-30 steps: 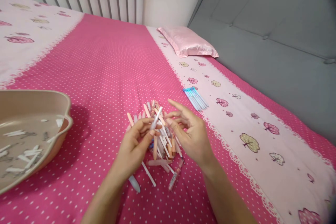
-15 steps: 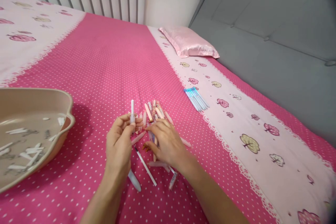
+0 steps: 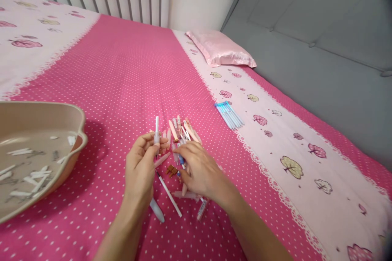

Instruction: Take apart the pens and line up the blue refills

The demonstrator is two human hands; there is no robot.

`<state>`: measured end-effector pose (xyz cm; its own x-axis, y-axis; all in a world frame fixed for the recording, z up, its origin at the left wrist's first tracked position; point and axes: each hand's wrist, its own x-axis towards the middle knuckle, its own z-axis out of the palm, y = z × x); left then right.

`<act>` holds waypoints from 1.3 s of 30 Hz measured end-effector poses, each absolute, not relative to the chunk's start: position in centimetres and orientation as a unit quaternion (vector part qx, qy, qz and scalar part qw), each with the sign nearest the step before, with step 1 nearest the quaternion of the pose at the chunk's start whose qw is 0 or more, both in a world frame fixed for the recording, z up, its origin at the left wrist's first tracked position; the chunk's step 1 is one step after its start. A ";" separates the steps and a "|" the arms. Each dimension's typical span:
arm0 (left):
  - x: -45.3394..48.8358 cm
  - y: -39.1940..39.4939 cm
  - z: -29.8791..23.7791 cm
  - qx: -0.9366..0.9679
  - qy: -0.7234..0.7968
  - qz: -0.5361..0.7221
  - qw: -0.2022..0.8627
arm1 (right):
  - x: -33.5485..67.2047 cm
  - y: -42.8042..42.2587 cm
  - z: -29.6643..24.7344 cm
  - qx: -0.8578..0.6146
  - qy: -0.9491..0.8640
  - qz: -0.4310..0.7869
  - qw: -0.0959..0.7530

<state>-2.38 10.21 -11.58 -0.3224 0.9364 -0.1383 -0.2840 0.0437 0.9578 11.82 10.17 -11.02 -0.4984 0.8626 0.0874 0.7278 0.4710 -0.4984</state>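
Observation:
My left hand [image 3: 142,159] is closed, thumb against fingers, around a pen barrel [image 3: 157,138] with a white tube sticking up from its top. Over a loose pile of pink and clear pen parts [image 3: 173,130], my right hand [image 3: 200,167] reaches down with thumb and forefinger apart. Blue-marked pieces lie between those fingertips, and its other fingers are partly hidden. Close by its thumb are small brown pieces [image 3: 172,170]. A white pen refill [image 3: 169,195] with a dark tip lies between my forearms, and a pale bluish barrel [image 3: 157,211] rests beside my left wrist.
On the left stands a beige basin [image 3: 80,116] holding several white tubes and small clear parts. A row of assembled blue-capped pens [image 3: 229,115] lies to the right on the pink dotted bedspread [image 3: 137,69]. Farther back are a pink pillow [image 3: 220,47] and a grey headboard [image 3: 312,20].
My right hand has shifted slightly, its thumb moving off the brown pieces, which now show more fully. Some pieces in the pile have moved. My left hand keeps its hold on the barrel.

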 end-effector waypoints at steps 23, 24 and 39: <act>-2.3 10.2 -11.6 0.318 0.531 0.609 0.496 | 11.2 11.3 -12.5 -0.500 -0.840 0.134 0.164; -2.3 10.2 -11.6 0.317 0.531 0.610 0.496 | 11.2 11.4 -12.6 -0.495 -0.843 0.126 0.171; -2.1 10.1 -11.3 0.339 0.525 0.585 0.517 | 12.1 11.7 -10.3 -0.456 -0.743 0.289 0.395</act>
